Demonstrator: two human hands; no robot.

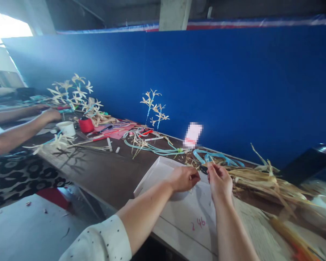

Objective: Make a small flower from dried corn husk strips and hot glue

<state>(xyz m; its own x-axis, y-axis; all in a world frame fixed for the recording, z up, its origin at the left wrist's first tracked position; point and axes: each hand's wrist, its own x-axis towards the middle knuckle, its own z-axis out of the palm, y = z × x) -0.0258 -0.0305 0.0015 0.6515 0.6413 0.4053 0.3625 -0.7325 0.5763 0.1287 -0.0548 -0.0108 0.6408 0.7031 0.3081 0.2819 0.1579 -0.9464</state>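
My left hand is closed in a curled pinch over a white tray-like board; whatever is between its fingers is too small to make out. Just to its right, my right hand pinches with thumb and forefinger, a small pale bit showing at the fingertips that I cannot name. Between the hands lies a dark object, partly hidden by my fingers. Behind them are a light blue ribbon and dry plant scraps. Long dried husk strips lie right of my right hand.
Flower stems with pale petals stand against the blue partition. Light blue cords, a red spool and a white cup sit on the brown table. At left, a co-worker's arms reach over the table.
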